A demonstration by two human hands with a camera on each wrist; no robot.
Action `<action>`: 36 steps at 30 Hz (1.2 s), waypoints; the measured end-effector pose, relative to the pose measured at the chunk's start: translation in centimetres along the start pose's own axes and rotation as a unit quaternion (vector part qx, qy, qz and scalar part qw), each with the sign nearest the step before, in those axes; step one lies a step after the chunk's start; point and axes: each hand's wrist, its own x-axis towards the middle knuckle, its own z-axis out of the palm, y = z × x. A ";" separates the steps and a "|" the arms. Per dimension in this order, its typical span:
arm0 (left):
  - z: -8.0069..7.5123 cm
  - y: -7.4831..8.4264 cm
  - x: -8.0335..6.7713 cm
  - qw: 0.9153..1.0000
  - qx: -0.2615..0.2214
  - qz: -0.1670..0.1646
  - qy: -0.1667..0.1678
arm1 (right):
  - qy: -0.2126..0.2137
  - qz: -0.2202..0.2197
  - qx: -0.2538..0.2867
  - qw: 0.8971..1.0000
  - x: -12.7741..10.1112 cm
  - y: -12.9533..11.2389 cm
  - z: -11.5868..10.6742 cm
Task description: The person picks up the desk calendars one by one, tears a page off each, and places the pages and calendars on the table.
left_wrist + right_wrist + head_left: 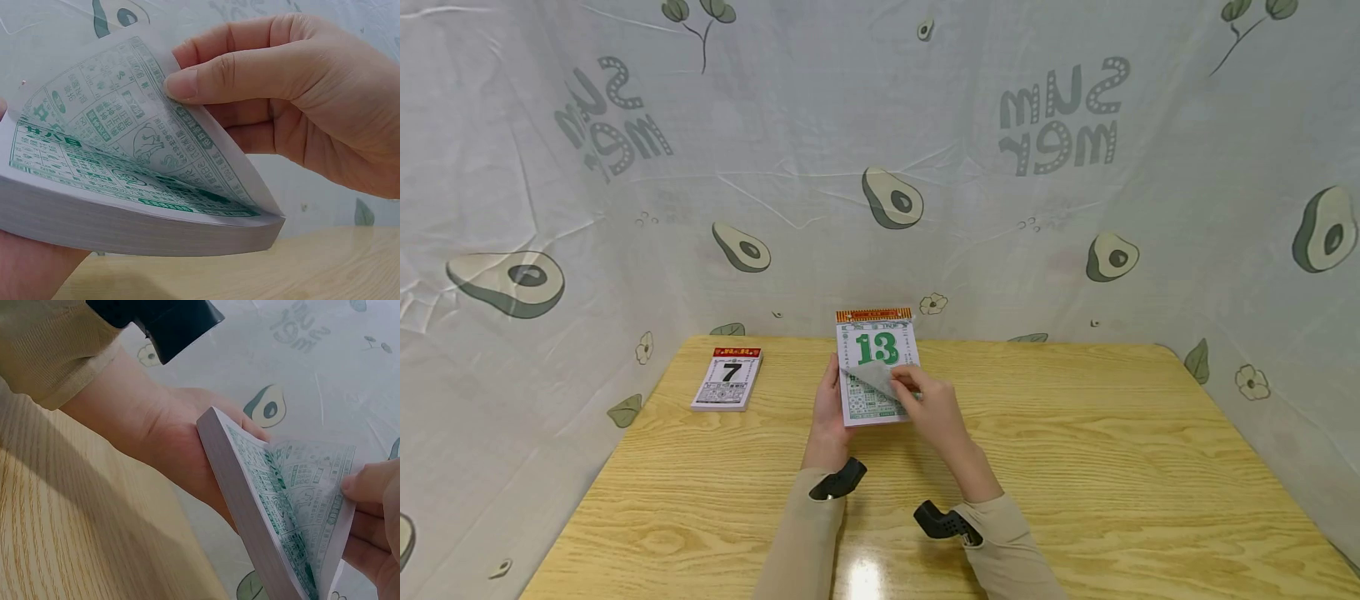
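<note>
Two tear-off calendar blocks share the wide, pale wooden bench (1075,467), which is walled on three sides by a white curtain printed with avocados (550,208). The thick green-printed calendar block showing a large 13 (877,367) stands raised off the bench near its far edge, in the middle; the smaller red-headed calendar block showing a 7 (727,379) lies flat well to its left, untouched. The left hand (829,408) cups the green block from behind and along its left edge, fingers curled round the stack to prop it up. The right hand (928,404) has thumb and forefinger pinching the lower corner of the thin top sheet (125,119), which curls up and away from the page below while its head stays bound under the orange strip (874,315). Judging from this, the step in hand is peeling the top leaf free of the block, and it is only begun. The next move would seem to call for a steady lift toward the bound edge, with the left hand bracing the block so only one sheet comes away.
</note>
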 end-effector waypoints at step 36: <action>-0.1 0.3 0.1 0.999 -0.036 0.020 -0.002 | 0.023 0.259 0.195 0.946 0.7 1.7 -1.3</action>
